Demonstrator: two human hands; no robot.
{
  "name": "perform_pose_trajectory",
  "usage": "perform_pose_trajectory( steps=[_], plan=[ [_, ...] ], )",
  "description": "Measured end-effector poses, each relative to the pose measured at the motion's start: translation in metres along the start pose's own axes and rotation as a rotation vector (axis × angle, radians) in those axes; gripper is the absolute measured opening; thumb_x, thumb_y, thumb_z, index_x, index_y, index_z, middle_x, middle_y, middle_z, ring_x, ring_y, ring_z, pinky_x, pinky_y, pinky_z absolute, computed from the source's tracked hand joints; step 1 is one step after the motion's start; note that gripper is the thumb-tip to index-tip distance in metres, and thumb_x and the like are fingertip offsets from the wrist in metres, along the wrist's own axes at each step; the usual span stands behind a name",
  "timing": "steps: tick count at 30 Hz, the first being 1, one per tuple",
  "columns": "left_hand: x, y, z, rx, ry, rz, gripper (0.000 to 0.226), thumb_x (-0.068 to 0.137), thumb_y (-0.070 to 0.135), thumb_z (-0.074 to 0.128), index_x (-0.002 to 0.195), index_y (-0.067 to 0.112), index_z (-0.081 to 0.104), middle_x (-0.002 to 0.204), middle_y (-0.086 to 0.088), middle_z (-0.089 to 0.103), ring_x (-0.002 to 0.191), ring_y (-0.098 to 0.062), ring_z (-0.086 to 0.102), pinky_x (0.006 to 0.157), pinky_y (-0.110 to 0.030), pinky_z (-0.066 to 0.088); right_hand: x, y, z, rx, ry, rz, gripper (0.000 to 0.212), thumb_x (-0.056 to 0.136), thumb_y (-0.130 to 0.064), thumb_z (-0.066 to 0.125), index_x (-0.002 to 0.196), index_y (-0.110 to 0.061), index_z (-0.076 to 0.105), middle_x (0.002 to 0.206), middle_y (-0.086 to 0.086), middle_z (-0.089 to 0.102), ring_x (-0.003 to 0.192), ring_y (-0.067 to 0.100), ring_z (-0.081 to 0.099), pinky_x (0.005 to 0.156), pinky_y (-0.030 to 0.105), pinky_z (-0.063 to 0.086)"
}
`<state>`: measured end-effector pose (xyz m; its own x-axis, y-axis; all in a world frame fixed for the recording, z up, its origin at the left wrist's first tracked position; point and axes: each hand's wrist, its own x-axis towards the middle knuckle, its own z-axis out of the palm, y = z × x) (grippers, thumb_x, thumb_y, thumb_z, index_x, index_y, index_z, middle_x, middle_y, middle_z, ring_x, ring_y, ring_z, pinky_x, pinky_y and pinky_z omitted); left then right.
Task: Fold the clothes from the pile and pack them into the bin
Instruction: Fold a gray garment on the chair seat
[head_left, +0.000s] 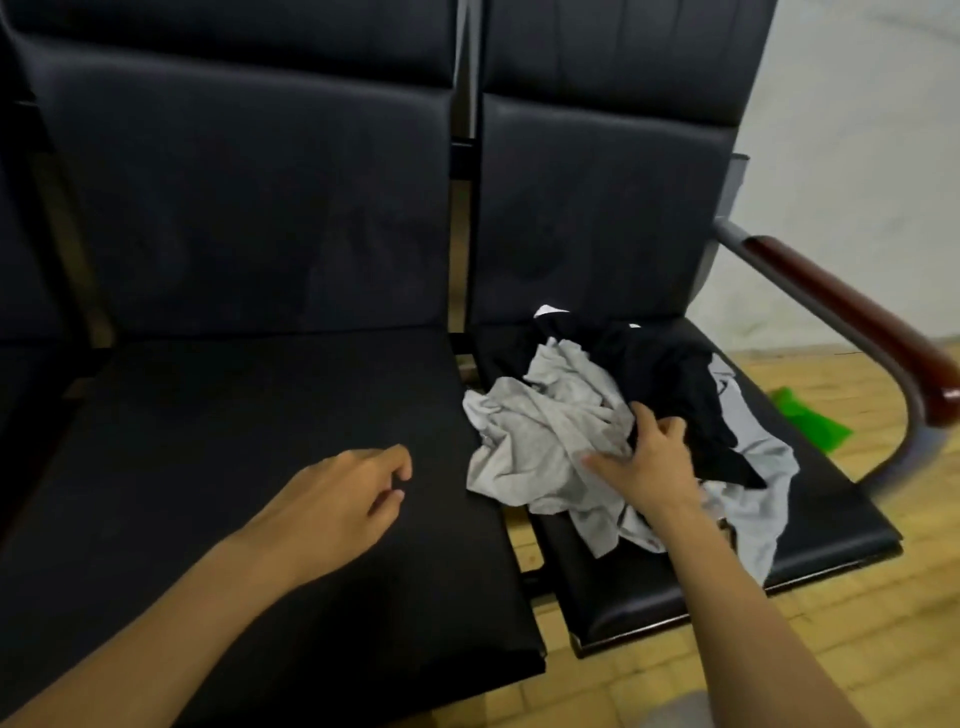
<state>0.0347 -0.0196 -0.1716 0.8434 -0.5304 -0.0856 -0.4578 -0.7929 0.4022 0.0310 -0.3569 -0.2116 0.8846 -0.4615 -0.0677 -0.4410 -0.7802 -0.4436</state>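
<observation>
A crumpled pile of clothes lies on the right black seat (831, 519). A light grey garment (540, 436) spreads over the pile's left and front, and a black garment (670, 374) is heaped at the back. My right hand (649, 457) rests on the pile where grey meets black, fingers curled into the cloth. My left hand (343, 499) hovers over the left seat (234, 467) with loosely curled fingers, holding nothing. No bin is in view.
The two black padded seats share tall backrests (260, 182). A reddish wooden armrest (852, 322) on a grey metal tube curves down at the right. A green object (810, 421) lies on the wooden floor (857, 649) beyond the right seat.
</observation>
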Motion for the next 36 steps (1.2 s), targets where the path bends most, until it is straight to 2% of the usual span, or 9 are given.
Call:
perform_pose_trajectory(
  steps=[6, 12, 15, 19, 21, 23, 27, 34, 36],
  plan=[
    [-0.014, 0.000, -0.017, -0.014, -0.022, -0.051, 0.008, 0.099, 0.034, 0.051, 0.101, 0.042, 0.049, 0.085, 0.014, 0.057, 0.072, -0.001, 0.059, 0.060, -0.019, 0.048, -0.001, -0.034, 0.025, -0.300, -0.012, 0.014, 0.061, 0.089, -0.046, 0.066, 0.139, -0.022, 0.041, 0.140, 0.008, 0.032, 0.123, 0.032, 0.041, 0.084, 0.041, 0.050],
    [-0.029, -0.012, -0.034, -0.067, 0.046, -0.081, 0.008, 0.099, 0.033, 0.052, 0.099, 0.041, 0.051, 0.085, 0.013, 0.060, 0.072, -0.002, 0.061, 0.063, -0.022, 0.053, -0.016, -0.059, 0.003, -0.156, 0.029, 0.007, 0.023, 0.097, -0.028, 0.056, 0.110, -0.012, 0.065, 0.126, 0.010, 0.052, 0.112, 0.030, 0.052, 0.083, 0.040, 0.047],
    [-0.032, -0.021, -0.038, -0.192, 0.100, -0.088, 0.019, 0.094, 0.041, 0.059, 0.108, 0.047, 0.048, 0.094, 0.018, 0.059, 0.082, 0.004, 0.059, 0.073, -0.025, 0.056, -0.047, -0.100, -0.019, 0.222, 0.146, -0.216, 0.035, 0.094, -0.016, 0.058, 0.060, -0.008, 0.056, 0.067, 0.007, 0.060, 0.059, 0.016, 0.053, 0.060, 0.035, 0.041],
    [-0.039, -0.022, -0.045, -0.566, 0.065, -0.047, 0.103, 0.070, 0.054, 0.081, 0.142, 0.063, 0.008, 0.136, 0.028, 0.033, 0.122, 0.004, 0.043, 0.100, -0.026, 0.046, -0.111, -0.170, -0.057, 0.946, -0.134, -0.398, 0.029, 0.099, -0.029, 0.056, 0.093, -0.006, 0.072, 0.091, 0.014, 0.073, 0.089, 0.020, 0.071, 0.080, 0.032, 0.057],
    [-0.045, -0.024, -0.056, -0.750, 0.096, -0.009, 0.120, 0.062, 0.052, 0.087, 0.143, 0.064, 0.000, 0.144, 0.027, 0.027, 0.130, 0.004, 0.038, 0.103, -0.025, 0.042, -0.132, -0.196, -0.076, 1.275, -0.321, -0.409, 0.033, 0.098, -0.033, 0.053, 0.104, -0.005, 0.070, 0.101, 0.019, 0.073, 0.098, 0.027, 0.071, 0.084, 0.036, 0.057],
    [-0.054, -0.027, -0.071, -0.869, 0.137, 0.025, 0.112, 0.063, 0.050, 0.088, 0.144, 0.062, 0.013, 0.143, 0.029, 0.037, 0.128, 0.006, 0.044, 0.100, -0.026, 0.047, -0.141, -0.214, -0.086, 1.411, -0.377, -0.414, 0.044, 0.096, -0.038, 0.050, 0.110, 0.000, 0.066, 0.106, 0.023, 0.071, 0.102, 0.032, 0.070, 0.089, 0.042, 0.056],
    [-0.076, -0.036, -0.094, -0.844, 0.234, 0.038, 0.026, 0.093, 0.036, 0.064, 0.119, 0.032, 0.067, 0.113, 0.007, 0.071, 0.104, -0.007, 0.067, 0.084, -0.024, 0.053, -0.134, -0.225, -0.063, 1.281, -0.322, -0.372, 0.053, 0.099, -0.048, 0.042, 0.105, -0.002, 0.068, 0.104, 0.021, 0.072, 0.104, 0.031, 0.069, 0.092, 0.044, 0.055],
    [-0.104, -0.083, -0.102, -0.643, 0.478, -0.271, 0.015, 0.078, 0.019, 0.082, 0.090, 0.025, 0.075, 0.087, 0.010, 0.074, 0.082, -0.004, 0.070, 0.067, -0.021, 0.054, -0.104, -0.217, -0.017, 0.737, -0.060, -0.578, 0.046, 0.102, -0.040, 0.044, 0.085, -0.005, 0.070, 0.083, 0.019, 0.068, 0.072, 0.017, 0.062, 0.072, 0.032, 0.052],
    [-0.112, -0.094, -0.108, -0.488, 0.590, -0.286, 0.012, 0.081, 0.011, 0.077, 0.081, 0.023, 0.075, 0.078, 0.012, 0.073, 0.076, -0.002, 0.068, 0.065, -0.017, 0.050, -0.103, -0.216, -0.012, 0.379, -0.011, -0.687, 0.050, 0.097, -0.051, 0.040, 0.077, -0.012, 0.064, 0.069, 0.010, 0.062, 0.065, 0.023, 0.058, 0.068, 0.041, 0.052]
  ],
)
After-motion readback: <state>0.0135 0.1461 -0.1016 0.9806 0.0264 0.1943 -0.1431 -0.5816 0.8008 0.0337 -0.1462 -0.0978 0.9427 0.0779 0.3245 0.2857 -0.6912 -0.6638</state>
